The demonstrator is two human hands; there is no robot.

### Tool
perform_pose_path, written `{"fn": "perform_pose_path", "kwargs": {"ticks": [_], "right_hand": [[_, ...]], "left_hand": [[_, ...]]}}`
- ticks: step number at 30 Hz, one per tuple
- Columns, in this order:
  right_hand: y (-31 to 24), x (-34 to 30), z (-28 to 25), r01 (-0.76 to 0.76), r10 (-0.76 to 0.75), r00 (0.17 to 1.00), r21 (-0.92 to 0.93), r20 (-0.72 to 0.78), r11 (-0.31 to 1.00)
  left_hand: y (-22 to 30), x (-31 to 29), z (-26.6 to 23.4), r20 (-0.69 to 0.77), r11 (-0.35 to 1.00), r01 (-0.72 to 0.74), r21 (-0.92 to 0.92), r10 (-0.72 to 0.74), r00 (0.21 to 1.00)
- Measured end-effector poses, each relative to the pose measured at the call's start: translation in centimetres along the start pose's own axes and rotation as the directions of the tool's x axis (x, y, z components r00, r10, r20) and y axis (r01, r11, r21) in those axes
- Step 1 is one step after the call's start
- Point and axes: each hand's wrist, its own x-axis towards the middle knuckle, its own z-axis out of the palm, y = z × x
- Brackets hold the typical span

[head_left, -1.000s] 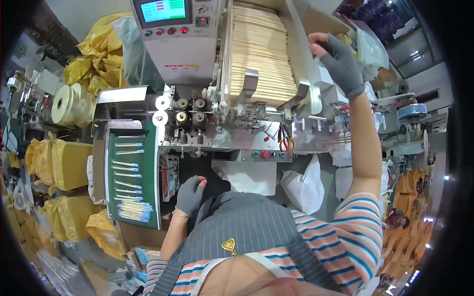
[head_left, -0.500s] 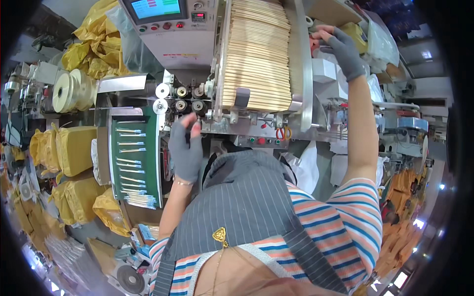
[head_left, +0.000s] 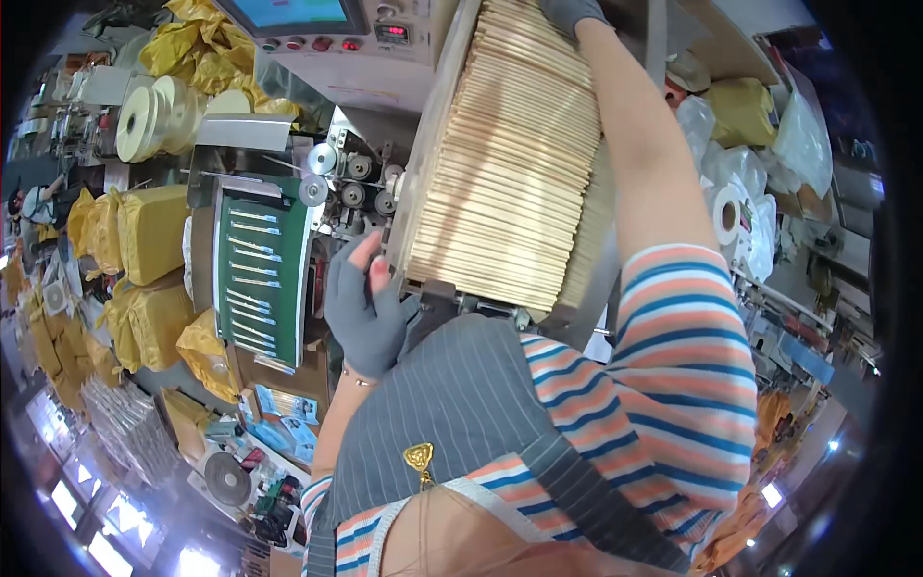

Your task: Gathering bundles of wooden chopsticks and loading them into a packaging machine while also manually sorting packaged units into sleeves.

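A metal hopper (head_left: 615,260) holds a tall stack of pale wooden sticks (head_left: 510,163), probably chopsticks. My right hand (head_left: 574,12), in a grey glove, reaches over the far end of the stack. The top edge of the picture cuts it off, so its fingers are hidden. Beside the hopper's near left corner is my left hand (head_left: 363,313), in a grey glove with bare fingertips. Its thumb and forefinger are apart with nothing between them. Small metal rollers (head_left: 354,183) sit just beyond it. On the green conveyor belt (head_left: 288,250) to the left lie several thin wrapped sticks (head_left: 252,279).
A control box with a screen (head_left: 298,12) and buttons stands at the far left of the hopper. White reels (head_left: 144,120) are at the left, above yellow wrapped bundles (head_left: 154,240). On the right are a paper roll (head_left: 726,213) and clear plastic bags (head_left: 803,135).
My right hand has moved from beside the hopper, leftward and away, to the far end of the stack. My body leans closer to the hopper. The left hand stays in nearly the same place.
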Motion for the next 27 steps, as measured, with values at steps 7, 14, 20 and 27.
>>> {"fn": "perform_pose_path", "kwargs": {"ticks": [7, 14, 20, 27], "right_hand": [[-0.6, 0.6, 1.8, -0.055, 0.055, 0.998, 0.016, -0.01, 0.998], [0.4, -3.1, 4.5, -0.079, 0.024, 0.963, 0.197, 0.268, 0.977], [-6.0, -16.1, -1.7, 0.012, -0.048, 0.954, 0.121, 0.295, 0.993], [-7.9, -28.7, -2.6, 0.278, -0.304, 0.911, 0.129, 0.278, 0.952]], "left_hand": [[0.1, 0.3, 0.1, 0.036, 1.0, 0.02, 0.014, -0.02, 0.999], [-0.6, 0.9, 0.4, 0.062, 0.996, -0.048, -0.07, 0.053, 0.997], [-0.6, 0.3, 0.3, 0.025, 0.99, -0.091, -0.11, 0.094, 0.995], [-0.9, 0.3, 0.2, 0.028, 0.98, -0.161, -0.117, 0.165, 0.986]]}}
